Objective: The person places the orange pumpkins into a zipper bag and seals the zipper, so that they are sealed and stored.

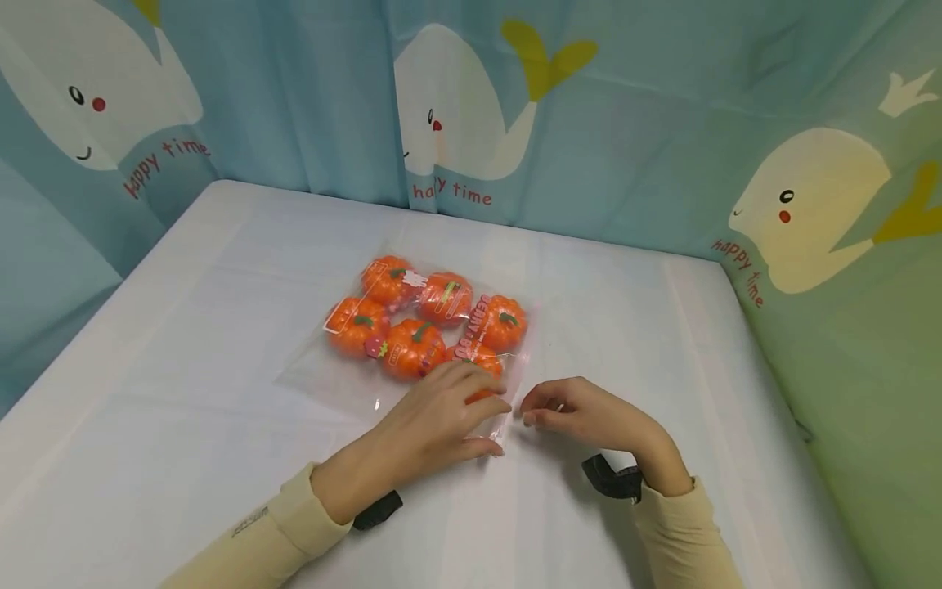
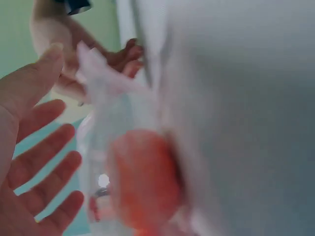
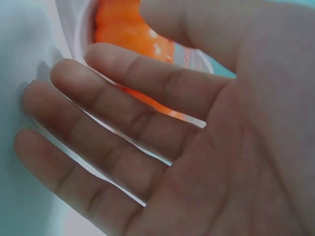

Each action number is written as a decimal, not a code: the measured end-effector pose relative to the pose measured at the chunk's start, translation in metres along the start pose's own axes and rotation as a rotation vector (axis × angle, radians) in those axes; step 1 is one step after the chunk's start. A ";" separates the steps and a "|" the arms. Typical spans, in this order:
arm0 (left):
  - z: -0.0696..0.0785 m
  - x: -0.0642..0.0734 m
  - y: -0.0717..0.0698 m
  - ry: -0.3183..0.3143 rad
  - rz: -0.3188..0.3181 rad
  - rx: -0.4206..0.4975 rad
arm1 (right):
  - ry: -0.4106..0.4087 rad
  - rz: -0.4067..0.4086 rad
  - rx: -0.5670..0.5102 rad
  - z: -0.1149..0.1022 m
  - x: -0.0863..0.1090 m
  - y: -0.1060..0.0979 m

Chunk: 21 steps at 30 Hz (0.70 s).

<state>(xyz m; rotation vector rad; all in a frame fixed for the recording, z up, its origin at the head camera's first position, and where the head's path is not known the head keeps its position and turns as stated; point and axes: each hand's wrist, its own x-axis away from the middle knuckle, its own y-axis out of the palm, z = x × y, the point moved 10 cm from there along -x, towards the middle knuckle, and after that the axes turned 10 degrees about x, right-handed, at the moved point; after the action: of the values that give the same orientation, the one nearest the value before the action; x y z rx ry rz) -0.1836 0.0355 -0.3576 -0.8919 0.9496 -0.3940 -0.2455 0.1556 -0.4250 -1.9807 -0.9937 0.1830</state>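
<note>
Several small orange toy pumpkins (image 1: 414, 349) with green stems lie inside a clear printed plastic bag (image 1: 320, 380) with a pinkish edge strip, flat on the table. My left hand (image 1: 434, 421) hovers over the bag's near right corner, hiding part of one pumpkin. Its fingers are spread and hold nothing in the left wrist view, where the bag's edge (image 2: 106, 73) stands up close by. Just right of the bag's edge is my right hand (image 1: 589, 413). In the right wrist view its loosely extended fingers are in front of a pumpkin (image 3: 123, 29), with nothing gripped.
A white-covered table (image 1: 184, 327) carries the bag. Blue-green curtains (image 1: 309, 98) with whale prints hang along the back and sides. A black wrist strap (image 1: 612, 478) is at the right wrist, and a similar dark piece (image 1: 378, 510) shows under the left.
</note>
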 end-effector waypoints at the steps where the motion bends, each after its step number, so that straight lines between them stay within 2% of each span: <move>1: 0.001 0.003 0.002 0.006 -0.005 -0.011 | 0.001 -0.006 -0.018 0.000 0.000 0.002; 6: 0.004 0.011 0.010 0.036 -0.004 -0.089 | 0.036 -0.022 -0.106 -0.002 -0.005 0.014; 9: 0.005 0.010 0.010 0.053 0.035 -0.134 | 0.076 -0.027 -0.165 -0.002 -0.008 0.021; 12: 0.005 0.007 0.006 0.056 0.085 -0.171 | 0.127 -0.018 -0.300 0.001 -0.010 0.026; 17: 0.005 -0.002 -0.001 0.050 0.162 -0.213 | 0.189 0.072 -0.603 0.008 -0.008 0.026; 21: 0.006 -0.006 -0.004 0.039 0.205 -0.206 | 0.186 0.156 -0.707 0.009 -0.004 0.019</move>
<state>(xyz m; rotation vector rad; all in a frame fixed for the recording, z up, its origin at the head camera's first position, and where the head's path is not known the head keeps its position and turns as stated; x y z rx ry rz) -0.1819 0.0399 -0.3500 -0.9649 1.1210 -0.1395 -0.2414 0.1527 -0.4460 -2.6569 -0.8459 -0.3088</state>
